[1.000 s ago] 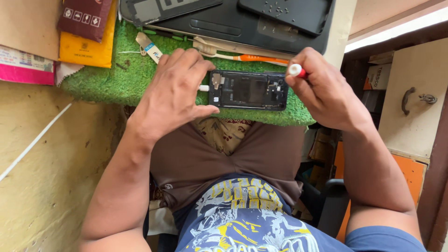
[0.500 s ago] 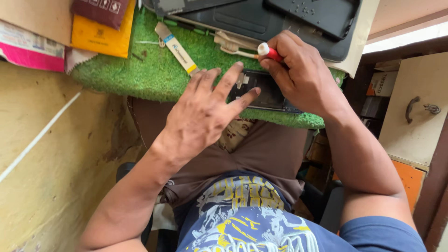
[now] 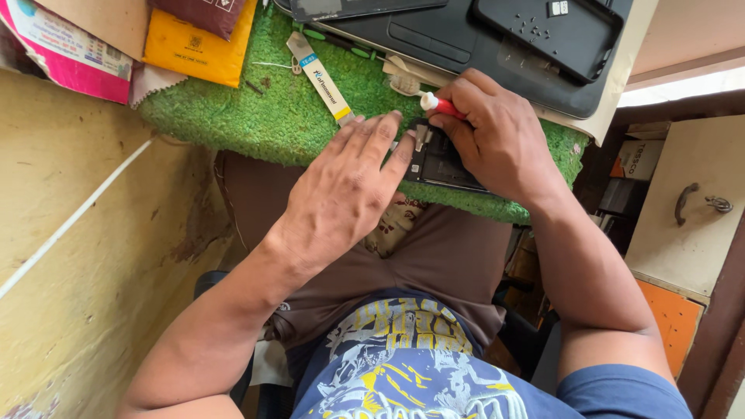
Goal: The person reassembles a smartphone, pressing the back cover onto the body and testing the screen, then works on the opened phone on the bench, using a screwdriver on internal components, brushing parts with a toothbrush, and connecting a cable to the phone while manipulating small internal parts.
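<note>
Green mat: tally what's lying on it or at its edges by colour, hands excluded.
Black: 3, the opened phone, the laptop and the tray resting on it
Yellow: 1, the padded envelope
White: 1, the flat labelled strip
Red and white: 1, the screwdriver in the right hand
Total: 6

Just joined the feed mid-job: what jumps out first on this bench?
The bright green turf-like mat covering the bench top catches the eye, with both hands meeting at its near edge over an opened dark phone. The right hand grips a red-handled tool with a white cap, while the left hand lies spread beside the phone. Behind them sits a dark laptop, with a yellow packet at far left.
</note>
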Demonstrator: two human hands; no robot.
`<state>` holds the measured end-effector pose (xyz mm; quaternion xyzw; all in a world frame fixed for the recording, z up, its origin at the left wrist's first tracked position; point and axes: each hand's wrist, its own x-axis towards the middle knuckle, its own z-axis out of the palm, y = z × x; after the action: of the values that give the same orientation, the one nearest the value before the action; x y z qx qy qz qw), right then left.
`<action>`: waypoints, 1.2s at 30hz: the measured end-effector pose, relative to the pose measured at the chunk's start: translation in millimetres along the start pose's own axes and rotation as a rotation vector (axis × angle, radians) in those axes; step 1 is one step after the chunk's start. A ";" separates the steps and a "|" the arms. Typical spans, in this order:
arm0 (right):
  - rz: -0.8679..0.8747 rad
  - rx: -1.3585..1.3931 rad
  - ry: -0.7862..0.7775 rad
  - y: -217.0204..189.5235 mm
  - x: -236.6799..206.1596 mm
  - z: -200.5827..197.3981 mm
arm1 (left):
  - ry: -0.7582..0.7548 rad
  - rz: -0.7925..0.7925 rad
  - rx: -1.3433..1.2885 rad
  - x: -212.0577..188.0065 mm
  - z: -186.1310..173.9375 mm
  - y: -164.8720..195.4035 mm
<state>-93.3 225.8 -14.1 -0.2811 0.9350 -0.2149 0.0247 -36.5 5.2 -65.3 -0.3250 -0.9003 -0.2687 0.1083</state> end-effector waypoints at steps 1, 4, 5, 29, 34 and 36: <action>-0.003 -0.011 0.004 1.3 -0.9 0.5 | 0.000 -0.004 0.010 1.4 0.8 0.5; 0.000 -0.025 0.011 4.4 -5.4 2.3 | 0.004 0.004 0.061 4.8 4.4 2.4; -0.001 -0.019 0.023 5.1 -7.2 3.1 | 0.006 0.009 0.082 5.6 6.0 3.1; 0.002 0.031 0.052 15.6 -27.6 -5.8 | 0.035 0.000 -0.015 17.3 12.5 16.6; -0.013 0.037 0.049 16.9 -27.5 -10.2 | 0.033 0.000 -0.013 19.7 10.4 18.1; -0.021 0.029 0.045 18.0 -28.3 -12.4 | 0.028 0.000 -0.012 22.1 10.0 19.0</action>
<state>-80.8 259.3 -12.5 -0.2853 0.9291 -0.2351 0.0054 -41.3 34.7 -57.7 -0.3217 -0.8971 -0.2785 0.1192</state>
